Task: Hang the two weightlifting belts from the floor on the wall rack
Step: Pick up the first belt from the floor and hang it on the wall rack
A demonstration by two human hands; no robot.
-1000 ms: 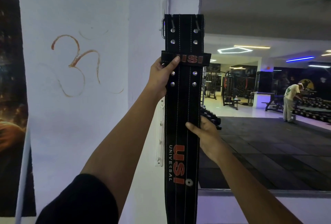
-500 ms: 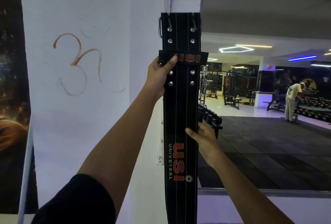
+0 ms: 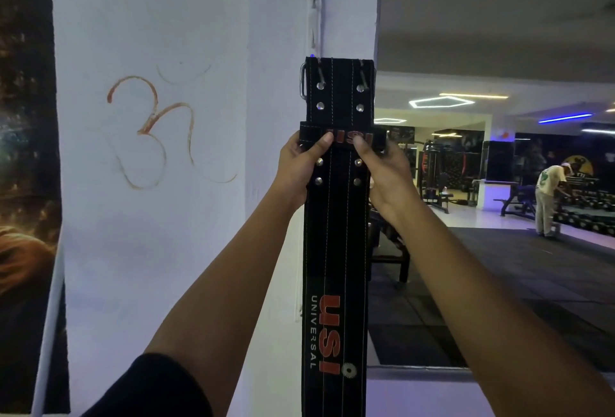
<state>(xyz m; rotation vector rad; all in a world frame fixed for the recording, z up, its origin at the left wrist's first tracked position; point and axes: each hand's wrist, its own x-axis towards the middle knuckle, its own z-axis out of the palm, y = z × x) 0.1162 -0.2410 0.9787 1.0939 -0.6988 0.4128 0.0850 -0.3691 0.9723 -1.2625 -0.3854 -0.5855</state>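
Observation:
A black weightlifting belt (image 3: 334, 250) with red USI lettering hangs vertically in front of the white pillar, buckle end up. Its metal buckle (image 3: 303, 82) shows at the top left edge. My left hand (image 3: 299, 170) grips the belt's left edge at the keeper loop, thumb on the front. My right hand (image 3: 382, 170) grips the right edge at the same height. A white wall rack strip (image 3: 313, 0) with hooks runs up the pillar above the belt; whether the buckle rests on a hook is hidden. A second belt is not visible.
The white pillar (image 3: 183, 216) bears a red painted symbol. A dark poster (image 3: 23, 183) is at the far left. To the right a large mirror (image 3: 499, 266) shows the gym floor, machines and a person (image 3: 547, 203) bent over a dumbbell rack.
My right hand moved up from the belt's middle to the keeper loop, level with my left hand. The belt sits a little lower in view.

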